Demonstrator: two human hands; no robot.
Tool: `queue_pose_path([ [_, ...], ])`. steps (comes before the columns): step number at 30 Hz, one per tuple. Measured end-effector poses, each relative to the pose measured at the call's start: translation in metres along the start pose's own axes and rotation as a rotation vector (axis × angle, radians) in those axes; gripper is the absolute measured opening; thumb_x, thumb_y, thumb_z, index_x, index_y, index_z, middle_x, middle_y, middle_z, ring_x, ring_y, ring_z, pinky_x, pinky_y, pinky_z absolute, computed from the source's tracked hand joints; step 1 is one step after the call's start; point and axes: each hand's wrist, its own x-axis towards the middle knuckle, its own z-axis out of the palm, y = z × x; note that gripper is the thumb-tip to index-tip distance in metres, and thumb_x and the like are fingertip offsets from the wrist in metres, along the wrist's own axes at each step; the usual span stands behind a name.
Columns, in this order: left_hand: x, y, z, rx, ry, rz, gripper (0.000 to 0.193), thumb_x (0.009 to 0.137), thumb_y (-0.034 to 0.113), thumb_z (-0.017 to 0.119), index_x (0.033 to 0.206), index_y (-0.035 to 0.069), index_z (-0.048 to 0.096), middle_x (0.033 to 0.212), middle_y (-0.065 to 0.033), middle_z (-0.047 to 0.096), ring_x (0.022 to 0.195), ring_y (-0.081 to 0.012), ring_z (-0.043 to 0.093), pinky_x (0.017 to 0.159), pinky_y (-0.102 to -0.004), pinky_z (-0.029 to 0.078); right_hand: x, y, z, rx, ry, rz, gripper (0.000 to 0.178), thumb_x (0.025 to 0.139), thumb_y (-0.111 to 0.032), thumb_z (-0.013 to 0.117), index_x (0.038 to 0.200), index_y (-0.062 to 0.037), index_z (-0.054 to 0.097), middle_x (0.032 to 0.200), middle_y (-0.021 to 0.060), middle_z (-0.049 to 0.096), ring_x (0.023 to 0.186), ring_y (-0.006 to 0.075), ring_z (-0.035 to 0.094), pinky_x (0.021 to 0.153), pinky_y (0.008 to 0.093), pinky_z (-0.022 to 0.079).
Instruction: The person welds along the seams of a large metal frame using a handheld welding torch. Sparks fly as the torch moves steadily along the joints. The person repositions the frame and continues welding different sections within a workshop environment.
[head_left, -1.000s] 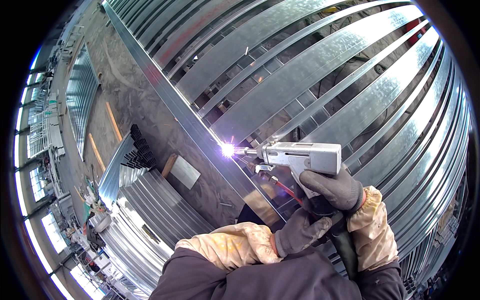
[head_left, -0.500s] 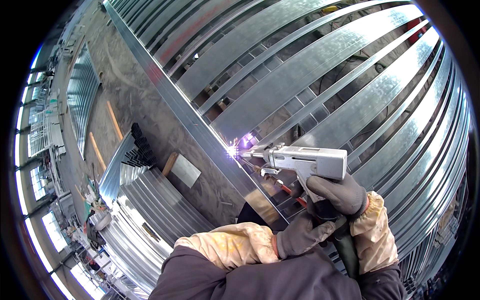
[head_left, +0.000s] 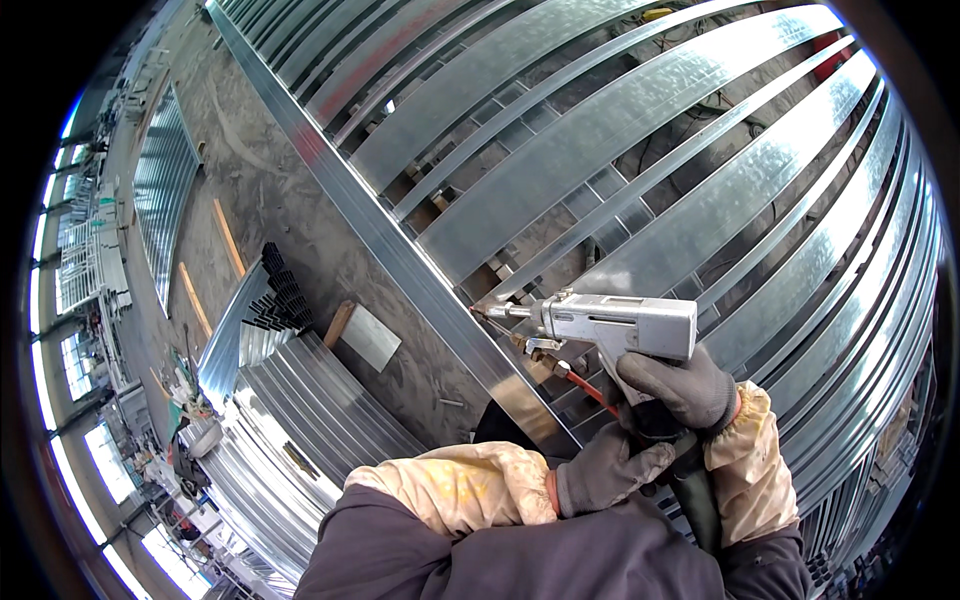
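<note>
A pale grey, pistol-shaped welding gun (head_left: 650, 320) is pointing left, with a brass fitting (head_left: 558, 368) and red hose (head_left: 594, 389) sitting beneath its slim nozzle (head_left: 512, 311). Silvery metal slats (head_left: 560, 175) are running side by side to a straight edge rail (head_left: 395, 255) near the tip.

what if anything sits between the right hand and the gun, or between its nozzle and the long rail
Nothing loose is visible in either place: the right hand grips the silver gun; at the nozzle, only a thin tube reaches toward the long rail.

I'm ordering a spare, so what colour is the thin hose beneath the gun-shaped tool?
The thin hose is orange-red; it shows best in the head view.
</note>
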Motion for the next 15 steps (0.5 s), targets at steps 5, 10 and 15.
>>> queue_pose_path([
  [5,0.0006,-0.0055,0.0002,0.041,0.038,-0.017,0.043,0.093,0.033,0.059,0.121,0.0,0.056,0.086,0.0015,0.052,0.076,-0.0068,0.046,0.067,-0.024,0.041,0.001,-0.0011,0.0006,-0.076,0.01,-0.043,0.027,0.094,-0.024,0.057,0.106,-0.0001,0.06,0.078,0.0044,0.063,0.064,0.0092,0.057,0.056,0.0248,0.046],
  [10,0.0008,0.0009,0.0023,0.032,0.036,-0.006,0.04,0.093,0.032,0.059,0.117,0.0,0.057,0.086,0.0027,0.053,0.075,-0.0061,0.046,0.067,-0.0232,0.041,0.0002,-0.0008,-0.001,-0.058,-0.001,-0.028,0.029,0.094,-0.025,0.057,0.108,0.0001,0.059,0.078,0.0043,0.063,0.064,0.0087,0.058,0.056,0.0245,0.046],
  [15,-0.0023,0.0006,0.0024,-0.059,0.016,-0.006,0.036,0.096,0.03,0.055,0.121,0.005,0.061,0.097,0.0019,0.062,0.081,-0.0048,0.054,0.069,-0.0224,0.045,-0.0012,-0.0016,0.0014,-0.005,0.028,0.037,0.029,0.094,-0.025,0.058,0.108,-0.0001,0.06,0.079,0.0042,0.063,0.065,0.0086,0.058,0.056,0.024,0.046],
])
